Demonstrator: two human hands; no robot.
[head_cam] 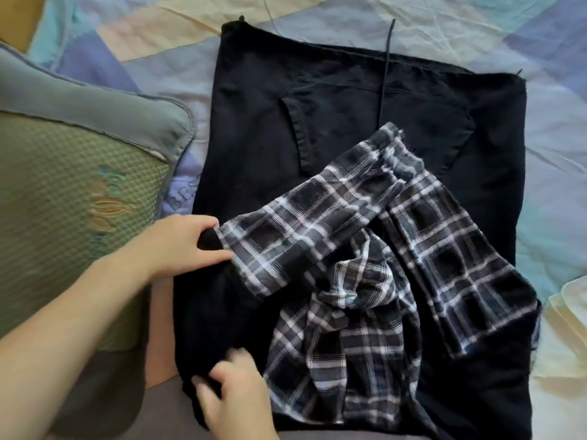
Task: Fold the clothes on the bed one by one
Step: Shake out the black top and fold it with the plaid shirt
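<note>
A black sweatshirt (333, 100) with a front pocket and a drawstring lies spread flat on the bed. Its plaid sleeves and crumpled plaid hood (349, 312) are bunched on the near half. One plaid sleeve (317, 211) runs diagonally across the body toward the left. My left hand (187, 242) grips the black cuff (208, 241) at that sleeve's end. My right hand (235, 395), blurred, is at the near left edge with its fingers curled into the black fabric.
A green and grey pillow (73, 201) sits close on the left, touching the sweatshirt's edge. The pastel patchwork sheet (476, 27) shows around the garment. A pale yellow cloth (571, 306) pokes in at the right edge. My grey-clad lap (158, 408) is at the bottom.
</note>
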